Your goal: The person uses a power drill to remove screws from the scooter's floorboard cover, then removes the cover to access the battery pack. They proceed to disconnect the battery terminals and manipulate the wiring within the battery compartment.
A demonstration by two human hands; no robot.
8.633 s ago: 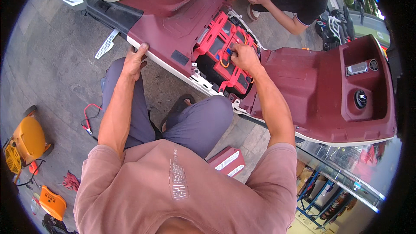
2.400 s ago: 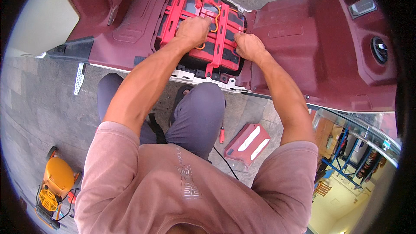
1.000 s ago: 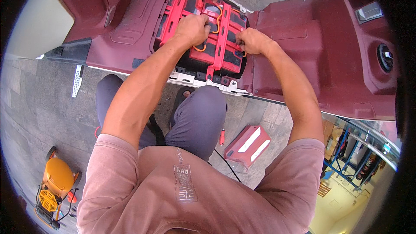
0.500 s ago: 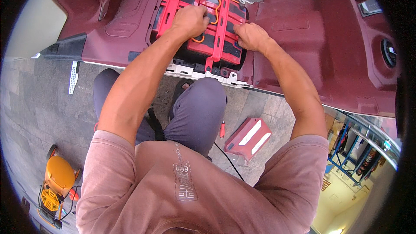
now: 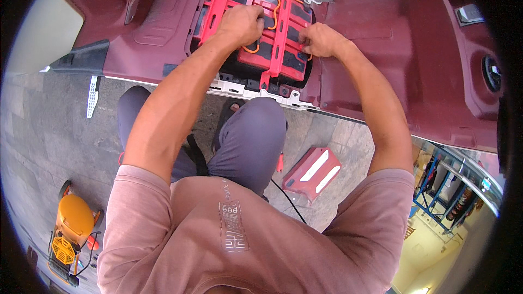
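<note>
The batteries, red with black tops, are set side by side in the open compartment of a maroon scooter floor. Over them two slotted red bars are laid, a left bar and a right bar. The left hand is placed above the batteries, between these two bars. Its fingers are curled inward, nearly closed; whether something is gripped by them cannot be told, because the fingertips are hidden. By this hand a curved orange wire is seen, and below it a smaller orange loop.

The right hand is held at the right edge of the batteries. Its fingers are bent and the thumb is brought near to them, with only a small opening; it cannot be told if anything is pinched. Just below its fingertips a short orange wire end is visible.

Along the near side of the compartment a white frame edge is exposed. On the paving, a maroon panel with white stripes is laid near a red-handled tool.
</note>
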